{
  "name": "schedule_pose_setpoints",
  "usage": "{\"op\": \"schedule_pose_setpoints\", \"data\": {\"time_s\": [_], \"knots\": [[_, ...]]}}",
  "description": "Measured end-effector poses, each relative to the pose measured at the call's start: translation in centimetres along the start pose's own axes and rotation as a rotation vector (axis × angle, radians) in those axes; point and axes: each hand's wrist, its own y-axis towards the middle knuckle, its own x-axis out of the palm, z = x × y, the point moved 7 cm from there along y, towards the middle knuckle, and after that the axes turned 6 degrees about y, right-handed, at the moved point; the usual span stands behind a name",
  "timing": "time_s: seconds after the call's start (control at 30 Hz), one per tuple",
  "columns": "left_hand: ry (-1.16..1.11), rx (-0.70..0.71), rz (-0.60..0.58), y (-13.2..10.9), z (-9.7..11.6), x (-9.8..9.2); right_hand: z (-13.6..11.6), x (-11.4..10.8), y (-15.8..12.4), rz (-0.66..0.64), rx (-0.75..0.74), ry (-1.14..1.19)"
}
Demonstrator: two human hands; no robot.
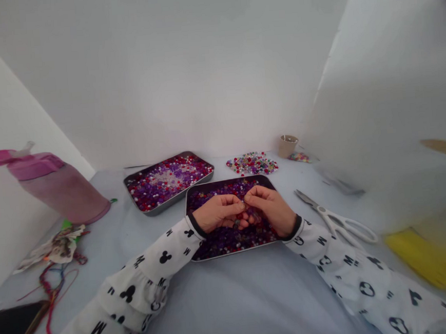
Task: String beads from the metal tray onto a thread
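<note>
Pinching together, the left hand (219,213) and the right hand (271,209) hold one tiny shiny bead (243,204) between their fingertips, just where the two hands meet. Both hands are half closed, not spread. Directly under the hands lies a shallow dark metal tray (235,255) full of purple and red beads. Farther ahead of the hands stands a second grey metal tray (182,195) with similar beads, and right of the right hand lie white-handled steel scissors (337,221).
</note>
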Motion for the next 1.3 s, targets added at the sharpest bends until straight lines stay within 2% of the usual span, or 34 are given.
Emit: {"op": "schedule_pose_setpoints", "data": {"time_s": [0.33, 0.53, 0.73, 0.9, 1.13, 1.3], "knots": [[0.008, 0.033, -0.024, 0.0, 0.0, 0.1, -0.1, -0.2, -0.1, 0.030, 0.004, 0.000], [0.158, 0.081, 0.051, -0.1, 0.3, -0.3, -0.2, 0.0, -0.1, 0.026, -0.011, -0.002], [0.364, 0.256, 0.190, -0.4, 1.7, -0.6, -0.4, -0.2, -0.1, 0.047, -0.045, -0.047], [0.465, 0.350, 0.200, -0.7, 2.4, 0.1, -0.7, -0.2, -0.2, 0.046, -0.075, -0.070], [0.517, 0.307, 0.219, -0.5, 2.0, -0.2, -0.6, 0.0, -0.2, 0.038, -0.047, -0.088], [0.417, 0.262, 0.207, -0.3, 1.5, -0.4, -0.7, 0.0, -0.2, 0.043, -0.062, -0.095]]}}
